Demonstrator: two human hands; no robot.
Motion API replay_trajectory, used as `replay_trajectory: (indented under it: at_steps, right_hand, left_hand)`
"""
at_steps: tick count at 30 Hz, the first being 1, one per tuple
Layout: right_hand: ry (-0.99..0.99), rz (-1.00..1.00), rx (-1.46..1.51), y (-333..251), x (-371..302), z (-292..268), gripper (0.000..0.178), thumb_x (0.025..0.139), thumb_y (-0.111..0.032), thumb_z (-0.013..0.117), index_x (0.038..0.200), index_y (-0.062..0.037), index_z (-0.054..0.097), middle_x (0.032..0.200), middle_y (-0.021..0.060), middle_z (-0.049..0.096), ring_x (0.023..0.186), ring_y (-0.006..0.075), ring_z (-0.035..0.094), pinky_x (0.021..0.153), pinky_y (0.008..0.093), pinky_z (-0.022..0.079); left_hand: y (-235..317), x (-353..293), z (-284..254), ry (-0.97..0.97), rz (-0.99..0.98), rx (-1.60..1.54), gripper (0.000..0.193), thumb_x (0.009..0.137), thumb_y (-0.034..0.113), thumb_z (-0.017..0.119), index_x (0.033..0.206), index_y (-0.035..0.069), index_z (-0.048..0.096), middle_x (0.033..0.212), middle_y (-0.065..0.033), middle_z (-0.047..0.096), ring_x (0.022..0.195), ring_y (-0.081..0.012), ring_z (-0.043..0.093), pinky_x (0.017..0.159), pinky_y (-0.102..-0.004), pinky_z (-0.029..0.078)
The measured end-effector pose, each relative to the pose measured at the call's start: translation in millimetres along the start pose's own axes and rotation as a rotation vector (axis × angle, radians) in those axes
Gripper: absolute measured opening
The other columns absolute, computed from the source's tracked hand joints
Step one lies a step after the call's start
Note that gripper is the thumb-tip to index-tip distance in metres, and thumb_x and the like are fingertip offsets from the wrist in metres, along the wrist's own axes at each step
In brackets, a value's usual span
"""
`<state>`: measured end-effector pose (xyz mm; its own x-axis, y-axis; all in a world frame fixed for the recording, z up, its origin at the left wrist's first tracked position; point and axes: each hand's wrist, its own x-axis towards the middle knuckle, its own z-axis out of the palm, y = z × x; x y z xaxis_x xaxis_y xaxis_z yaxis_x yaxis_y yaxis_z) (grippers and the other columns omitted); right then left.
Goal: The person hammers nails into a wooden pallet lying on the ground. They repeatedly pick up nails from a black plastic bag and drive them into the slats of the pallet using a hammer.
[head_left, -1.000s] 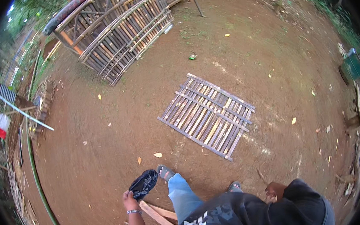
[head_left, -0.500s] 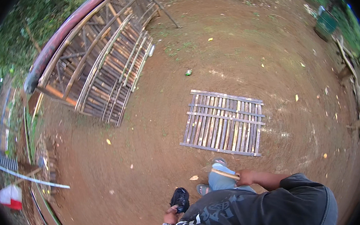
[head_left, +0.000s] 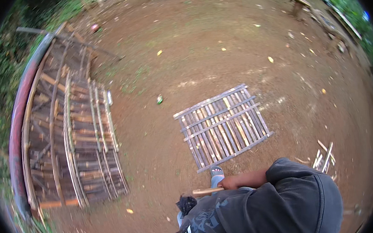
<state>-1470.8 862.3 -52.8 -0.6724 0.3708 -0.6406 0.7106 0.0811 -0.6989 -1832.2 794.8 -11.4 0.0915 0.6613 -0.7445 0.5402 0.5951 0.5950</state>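
Since the earlier frame, the view had turned so that a large bamboo structure (head_left: pixel 70 144) stood nearer the left edge, and at lower centre a wooden handle (head_left: pixel 207 191) had come close beside a black plastic bag (head_left: pixel 187 206). The left hand was out of sight, its state impossible to tell, while the right hand (head_left: pixel 229 182) was clamped around the handle. Beyond it, a slatted panel (head_left: pixel 222 122) lay flat on brown ground (head_left: pixel 155 163), with loose pale sticks (head_left: pixel 327 158) farther right.

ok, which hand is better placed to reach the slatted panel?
Right, probably: the right hand is in view on the near side of the slatted panel, though it grips a wooden handle. The left hand is out of sight.
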Motion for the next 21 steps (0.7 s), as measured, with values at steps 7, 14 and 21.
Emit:
replay_trajectory:
  at_steps: [7,14,21]
  right_hand:
    - [0.449,0.167,0.302,-80.1,64.1,-18.3,0.038,0.086,-0.037,0.071,0.113,-0.0112,0.065,0.106,0.0202,0.072,0.101,0.0395,0.069,0.083,0.0504,0.052]
    - [0.617,0.449,0.551,-209.9,121.9,-49.0,0.035,0.081,-0.025,0.075,0.110,-0.0087,0.067,0.100,0.0161,0.072,0.099,0.0340,0.068,0.083,0.0450,0.051]
    - [0.672,0.324,1.127,-302.0,165.1,-70.9,0.037,0.086,-0.017,0.070,0.120,-0.0052,0.065,0.112,0.0096,0.071,0.107,0.0224,0.063,0.092,0.0402,0.049]
  left_hand:
    - [100.2,155.4,-111.3,-0.348,0.224,0.272,0.035,0.092,0.019,0.073,0.121,0.000,0.067,0.121,-0.0119,0.069,0.113,-0.0212,0.064,0.096,-0.0336,0.051]
    - [181.8,235.5,-217.0,-0.654,0.389,0.548,0.038,0.091,0.020,0.074,0.122,-0.001,0.067,0.122,-0.0126,0.069,0.114,-0.0220,0.063,0.098,-0.0344,0.050]
    - [241.6,278.6,-299.1,-0.767,0.430,0.693,0.040,0.091,0.022,0.075,0.122,-0.001,0.067,0.123,-0.0132,0.069,0.116,-0.0227,0.063,0.100,-0.0352,0.049]
